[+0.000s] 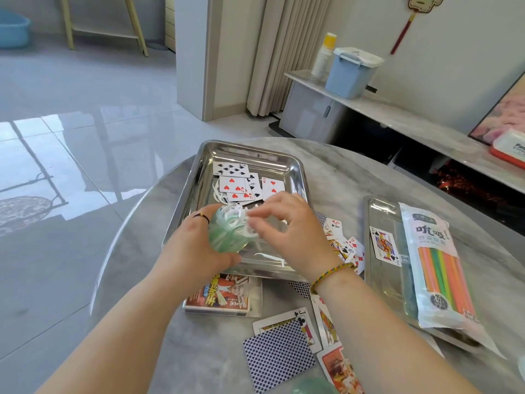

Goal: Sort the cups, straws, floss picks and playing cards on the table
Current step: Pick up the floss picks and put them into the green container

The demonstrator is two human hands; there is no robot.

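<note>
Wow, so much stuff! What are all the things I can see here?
steel trays: two, silver, on the grey table
green cup: one, see-through green, over left tray
floss picks: many, white, in cup and left tray
playing cards: many, in both trays and on table
card box: one, orange, at left tray's near edge
straw pack: one, rainbow, on right tray
paper cups: one stack, white and yellow, far shelf
bin: one, blue, beside that stack
left hand: one, grips green cup
right hand: one, at cup's mouth, grip blurred
</note>
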